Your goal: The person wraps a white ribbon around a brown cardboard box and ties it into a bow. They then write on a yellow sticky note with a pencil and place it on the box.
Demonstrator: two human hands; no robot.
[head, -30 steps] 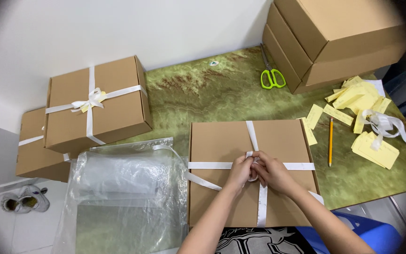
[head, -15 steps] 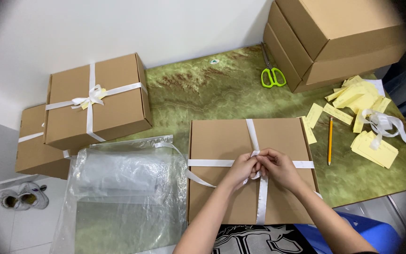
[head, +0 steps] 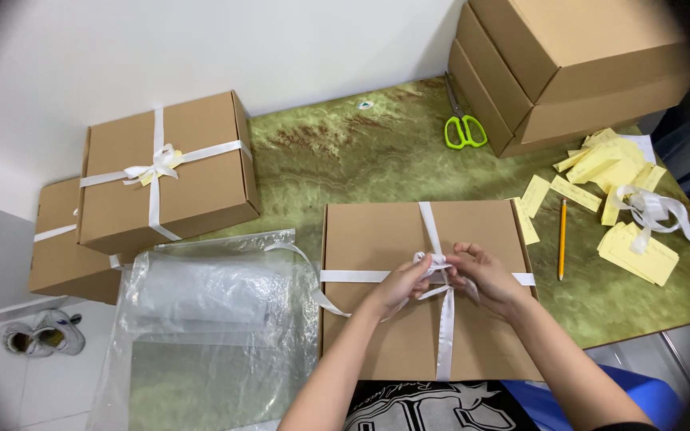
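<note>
A flat brown cardboard box (head: 377, 239) lies on the green marbled table in front of me, crossed by a white ribbon (head: 428, 223). My left hand (head: 399, 286) and my right hand (head: 482, 276) meet at the centre of the lid, where the ribbon crosses. Both pinch ribbon loops at the knot. A loose ribbon tail trails off the box's left side, and another runs down toward my body.
A box tied with a ribbon bow (head: 165, 172) stands at the left on another tied box (head: 61, 247). A clear plastic bag (head: 209, 319) lies beside my box. Green scissors (head: 463, 128), stacked plain boxes (head: 576, 64), yellow paper tags (head: 612, 164), a pencil (head: 561, 238) and loose ribbon (head: 656, 211) sit right.
My hands stay at the knot, fingers working the ribbon into loops. The view has shifted slightly; nothing else has moved.
</note>
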